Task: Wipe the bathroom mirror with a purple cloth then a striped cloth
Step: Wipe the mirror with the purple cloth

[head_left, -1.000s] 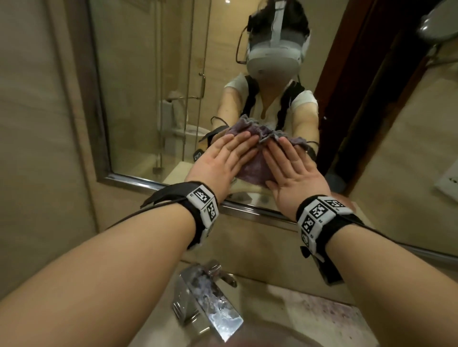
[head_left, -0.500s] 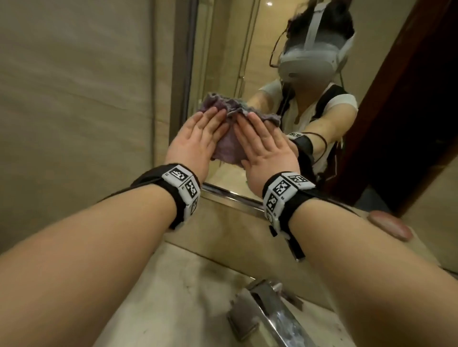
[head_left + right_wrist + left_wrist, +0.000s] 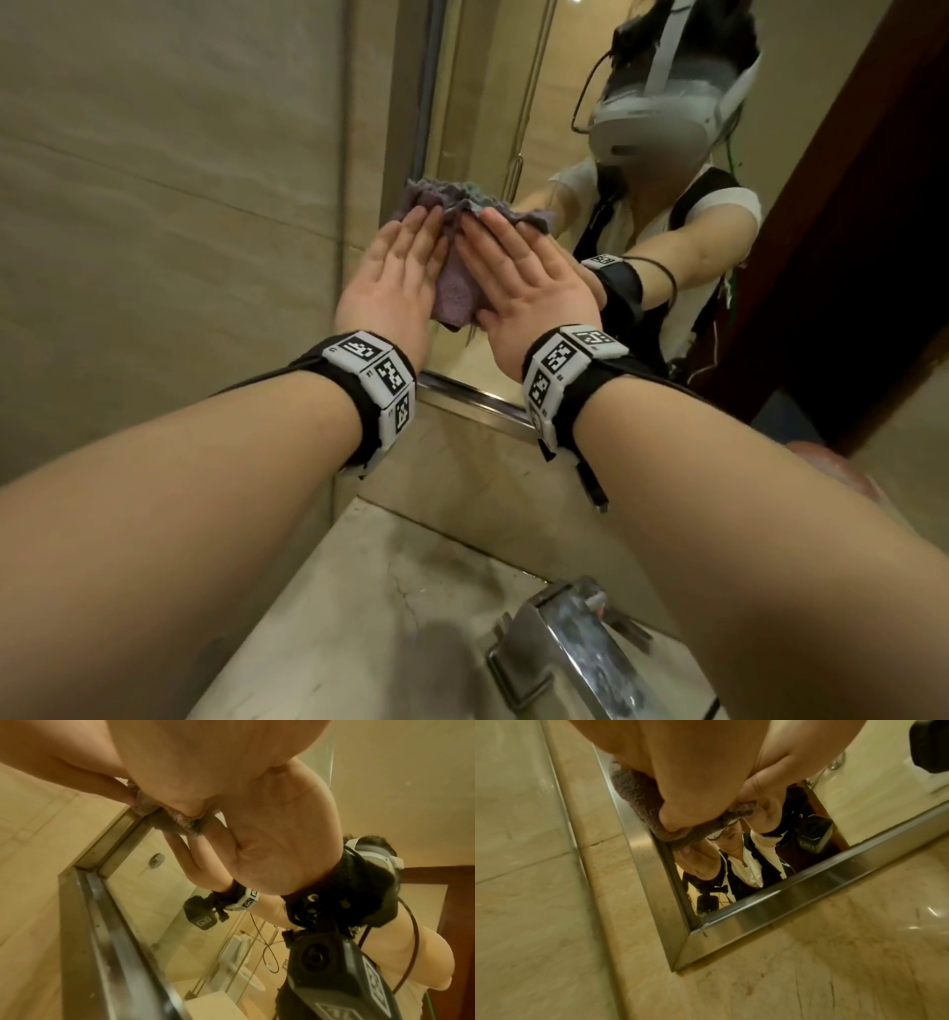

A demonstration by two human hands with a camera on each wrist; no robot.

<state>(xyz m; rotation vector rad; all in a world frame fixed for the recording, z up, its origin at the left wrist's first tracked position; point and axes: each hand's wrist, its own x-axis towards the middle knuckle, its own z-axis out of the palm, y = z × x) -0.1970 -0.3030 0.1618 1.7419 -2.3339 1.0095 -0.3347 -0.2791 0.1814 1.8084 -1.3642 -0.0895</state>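
No words, brands or numbers can be read with certainty. The left wristband (image 3: 379,371) and the right wristband (image 3: 560,362) carry black-and-white square code markers; the tiny letters at their corners are too small to read. In the mirror (image 3: 144,902), the reflected camera housings (image 3: 199,918) show white box-shaped markings, but these are reversed and blurred, so I cannot tell what they say.
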